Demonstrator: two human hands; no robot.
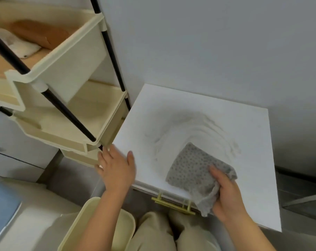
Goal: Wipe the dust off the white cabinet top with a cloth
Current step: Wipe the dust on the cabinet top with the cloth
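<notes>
The white cabinet top (244, 127) fills the right half of the view, with grey dust smeared in curved streaks (189, 127) across its middle. A grey dotted cloth (188, 171) lies flat on the near part of the top, just below the streaks. My right hand (226, 196) grips the cloth's bunched near right corner at the front edge. My left hand (115, 169) is open with fingers spread, resting at the cabinet's left front corner and holding nothing.
A cream tiered rack (66, 73) with black poles stands close on the left, its lowest trays touching the cabinet's left edge. A gold drawer handle (173, 205) sticks out below the front edge. A cream bin (99, 225) sits near my knees. The grey wall (207, 42) is behind.
</notes>
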